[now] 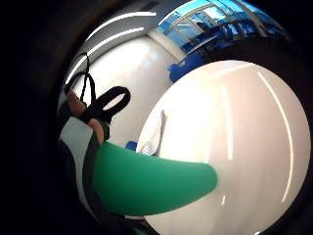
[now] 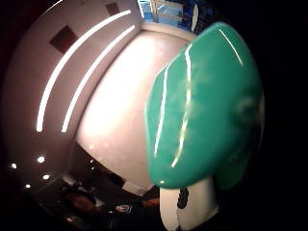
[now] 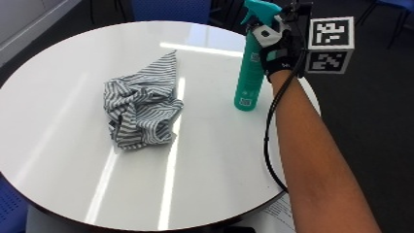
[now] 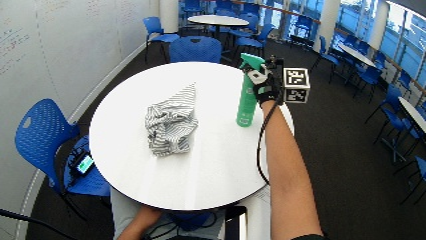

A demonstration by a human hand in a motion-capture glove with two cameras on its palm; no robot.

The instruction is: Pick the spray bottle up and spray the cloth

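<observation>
Your gloved right hand (image 3: 279, 52) is wrapped around the green spray bottle's (image 3: 248, 77) neck, right of the striped cloth (image 3: 142, 111); if the nozzle points past it, you'll wet the table (image 3: 64, 97).

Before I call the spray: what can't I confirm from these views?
- Trigger contact: the gloved right hand covers the spray bottle neck in the outside view.
- Nozzle tip: cut off by the top edge there.
- Bottle base on or off the table: unclear.
- Striped cloth: barely visible in palm views.
</observation>
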